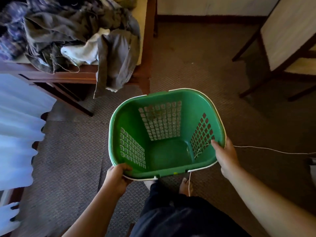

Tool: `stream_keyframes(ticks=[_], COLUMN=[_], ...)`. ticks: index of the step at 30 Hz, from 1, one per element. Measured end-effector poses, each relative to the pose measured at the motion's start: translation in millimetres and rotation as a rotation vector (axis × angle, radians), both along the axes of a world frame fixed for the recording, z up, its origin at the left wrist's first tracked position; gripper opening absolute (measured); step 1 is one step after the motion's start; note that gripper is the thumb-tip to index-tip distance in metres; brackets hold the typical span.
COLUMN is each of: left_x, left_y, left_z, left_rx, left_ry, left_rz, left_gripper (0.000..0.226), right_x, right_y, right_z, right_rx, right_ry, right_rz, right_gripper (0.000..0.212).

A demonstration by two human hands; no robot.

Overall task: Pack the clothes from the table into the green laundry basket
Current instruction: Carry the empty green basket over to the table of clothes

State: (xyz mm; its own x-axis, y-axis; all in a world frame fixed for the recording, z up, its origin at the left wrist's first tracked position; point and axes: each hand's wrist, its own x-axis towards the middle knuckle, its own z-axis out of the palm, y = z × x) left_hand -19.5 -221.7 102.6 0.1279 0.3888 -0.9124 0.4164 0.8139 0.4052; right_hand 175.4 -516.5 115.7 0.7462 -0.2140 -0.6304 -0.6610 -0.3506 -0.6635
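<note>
Left hand (118, 177) and right hand (225, 156) grip the green basket (193, 106) by its rim. Clothes (68, 31) lie heaped on the bench (75, 77).

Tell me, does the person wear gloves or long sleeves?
No. The left hand and right hand are bare: no gloves, rings or watch show. No sleeves show either. Dark clothing shows lower down, at the legs.
</note>
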Motion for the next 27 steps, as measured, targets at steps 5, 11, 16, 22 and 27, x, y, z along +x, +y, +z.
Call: stream_keyframes(ticks=[5, 11, 16, 22, 27], left_x=[44, 90, 130, 200, 267], left_y=[-72, -131, -137, -110, -82], left_z=[36, 77, 103, 111, 104], left_rx=[0.053, 0.056, 0.037, 0.003, -0.045], left_ry=[-0.084, -0.201, -0.268, -0.226, -0.202], left_rz=[0.003, -0.179, -0.453, -0.415, -0.419], left_gripper=[0.027, 0.037, 0.042, 0.045, 0.038], right_x=[-16, -4, 49, 98, 156], right_y=[-17, -19, -48, -52, -27], right_z=[30, 52, 73, 81, 77], right_rx=[0.351, 0.643, 0.664, 0.684, 0.681], right_ry=[0.254, 0.399, 0.243, 0.195, 0.175], right_rz=[-0.262, -0.392, -0.530, -0.600, -0.579], right_gripper=[0.058, 0.032, 0.041, 0.046, 0.033])
